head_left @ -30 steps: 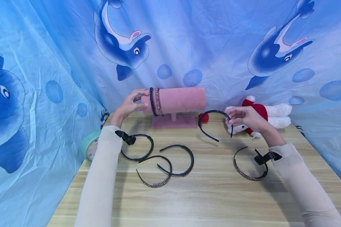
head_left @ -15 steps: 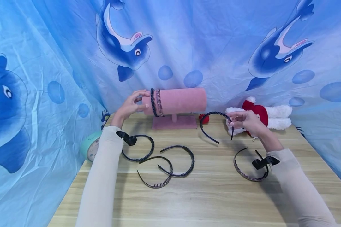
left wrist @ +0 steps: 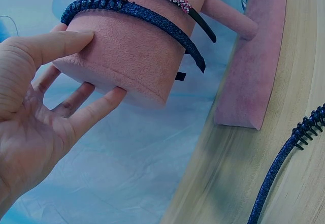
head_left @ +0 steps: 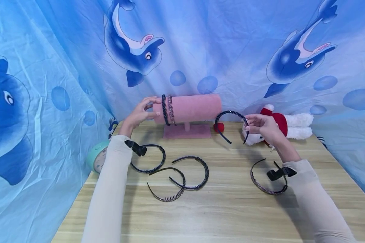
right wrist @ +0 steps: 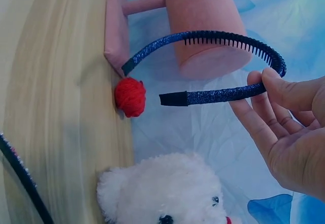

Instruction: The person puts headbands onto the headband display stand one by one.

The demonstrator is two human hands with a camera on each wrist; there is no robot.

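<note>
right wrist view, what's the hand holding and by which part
Blue headband, pinched by the right hand on one side, near its toothed curve.

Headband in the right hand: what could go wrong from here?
The right hand pinches the headband on one side only, so the unsupported rest could twist or swing.

The red ball lies close to the headband's loose ends in the right wrist view, so one might brush it and send it rolling.

The left hand holds the pink stand at one end, so a bump at the other might turn or tip it.
</note>
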